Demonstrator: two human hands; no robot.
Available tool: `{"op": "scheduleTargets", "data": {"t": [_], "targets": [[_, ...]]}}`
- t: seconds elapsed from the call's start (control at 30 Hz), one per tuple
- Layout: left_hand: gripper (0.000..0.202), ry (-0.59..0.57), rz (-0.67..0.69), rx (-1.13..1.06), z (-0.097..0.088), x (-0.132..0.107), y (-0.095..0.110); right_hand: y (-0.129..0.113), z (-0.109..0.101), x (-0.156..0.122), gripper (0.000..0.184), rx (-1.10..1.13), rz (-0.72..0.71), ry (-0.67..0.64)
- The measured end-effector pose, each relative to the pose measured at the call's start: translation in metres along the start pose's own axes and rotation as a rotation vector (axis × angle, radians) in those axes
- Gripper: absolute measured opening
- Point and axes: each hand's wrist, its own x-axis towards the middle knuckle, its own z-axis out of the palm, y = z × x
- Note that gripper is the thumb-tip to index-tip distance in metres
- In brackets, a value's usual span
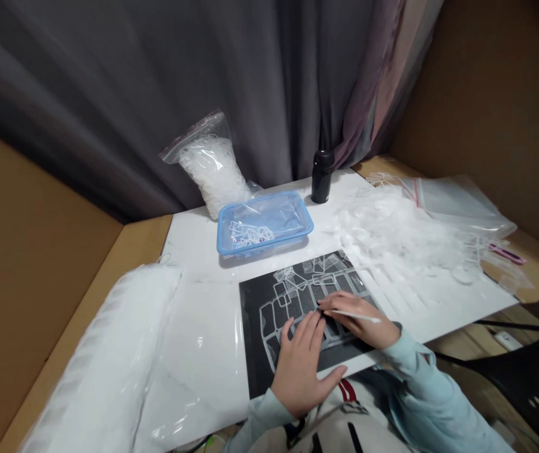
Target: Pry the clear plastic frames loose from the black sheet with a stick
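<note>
A black mat (256, 352) lies on the white table sheet in front of me, covered with several clear plastic frame pieces (293, 296). My left hand (300, 362) rests flat on the mat, fingers stretched out over the pieces. My right hand (361, 321) pinches a thin white stick tool (359, 316), its tip at the pieces near the left hand's fingertips.
A blue basket (298, 233) with clear pieces stands behind the mat. A bag of white rings (210, 167) and a black bottle (321, 176) stand at the curtain. A heap of clear pieces (402, 233) and zip bags (458, 198) lie right. Stacked plastic trays (109, 358) lie left.
</note>
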Motion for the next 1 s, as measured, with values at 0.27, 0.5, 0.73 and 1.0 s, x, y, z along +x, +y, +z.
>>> {"op": "scheduleTargets", "data": {"t": [0.27, 0.5, 0.73, 1.0], "targets": [[0.068, -0.04, -0.043, -0.023, -0.001, 0.001, 0.002, 0.013, -0.007, 0.001, 0.031, -0.17, -0.061, 0.068], [0.066, -0.077, -0.067, -0.038, -0.001, 0.0, 0.001, 0.015, -0.036, 0.009, 0.024, -0.427, 0.155, 0.836], [0.065, -0.105, -0.093, -0.071, 0.0, -0.001, 0.001, 0.008, -0.019, 0.013, 0.022, -0.387, 0.255, 1.084], [0.064, -0.059, -0.087, -0.076, 0.0, 0.0, 0.001, 0.008, -0.026, 0.007, 0.023, -0.236, 0.293, 1.034]]}}
